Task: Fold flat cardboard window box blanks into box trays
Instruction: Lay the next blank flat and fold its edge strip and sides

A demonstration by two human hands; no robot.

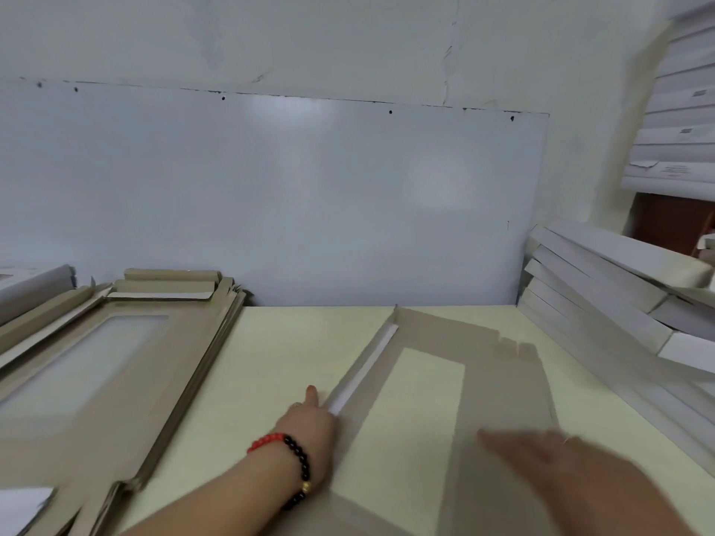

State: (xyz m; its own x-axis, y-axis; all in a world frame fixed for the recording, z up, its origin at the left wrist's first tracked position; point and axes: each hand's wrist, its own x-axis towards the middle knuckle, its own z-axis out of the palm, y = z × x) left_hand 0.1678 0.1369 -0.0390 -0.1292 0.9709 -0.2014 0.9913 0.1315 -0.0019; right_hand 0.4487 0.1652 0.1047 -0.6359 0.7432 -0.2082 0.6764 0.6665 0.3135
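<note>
Head view, left hand (309, 423) fingers gripping blank (499, 396) side flap, right hand (549, 454) fingers flat on it

A pale cream-yellow table (294, 342) is seen, taken here as the landmark. On it, toward its right half, a grey-brown cardboard blank (499, 384) is laid, its window showing the cream beneath and its folded left edge showing white. At the table's left side a stack of blanks (127, 381) in the same grey-brown is shown — their windows a milky white. At the table's right side, folded trays (603, 280) in light grey are piled. Behind the table, a whitish-blue wall panel (271, 195) is shown. Above the table's near edge, a bracelet (288, 458) of red and black beads — one gold — is worn.
</note>
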